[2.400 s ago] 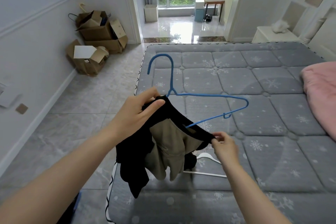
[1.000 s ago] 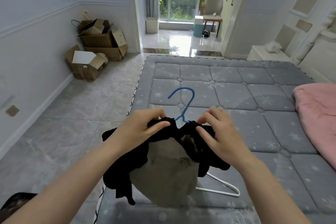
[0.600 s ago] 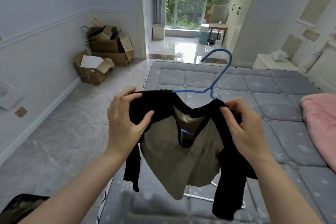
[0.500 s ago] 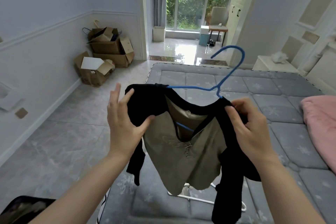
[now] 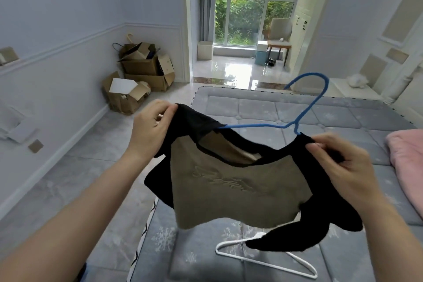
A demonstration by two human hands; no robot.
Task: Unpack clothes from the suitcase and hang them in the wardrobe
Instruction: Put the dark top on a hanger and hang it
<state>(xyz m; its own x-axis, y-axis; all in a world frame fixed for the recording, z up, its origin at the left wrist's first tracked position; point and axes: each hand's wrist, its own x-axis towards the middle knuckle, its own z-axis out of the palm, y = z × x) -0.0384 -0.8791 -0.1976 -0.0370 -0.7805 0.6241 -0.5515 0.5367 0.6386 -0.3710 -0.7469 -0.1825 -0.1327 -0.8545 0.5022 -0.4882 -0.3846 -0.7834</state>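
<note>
- While the suitcase and wardrobe aren't anywhere in view, the person is mid-step with one garment: a small olive-and-black raglan top (image 5: 231, 188) is already threaded onto a thin blue wire hanger (image 5: 304, 112), held up in the air over the near corner of the bed.
- The left hand (image 5: 151, 130) pinches the black shoulder seam on its side, fingers curled on the cloth. The right hand (image 5: 343, 167) grips the other shoulder the same way, right by the base of the hook.
- Looks like the left arm of the hanger is inside the shoulder, with bare blue wire showing across the neckline. Can't tell how well the right side sits, the hand covers it.
- So roughly: the top is nearly hung, and carrying it to the wardrobe is left. A white plastic hanger (image 5: 270, 256) lies on the grey quilted mattress (image 5: 343, 114) below, probably for the next piece.
- Room-wise: the mattress edge is right under the garment, and open tiled floor (image 5: 91, 167) runs along the left. A pile of brown cardboard boxes (image 5: 139, 75) sits well apart by the wall, and a pink blanket (image 5: 407, 162) is off at the right edge.
</note>
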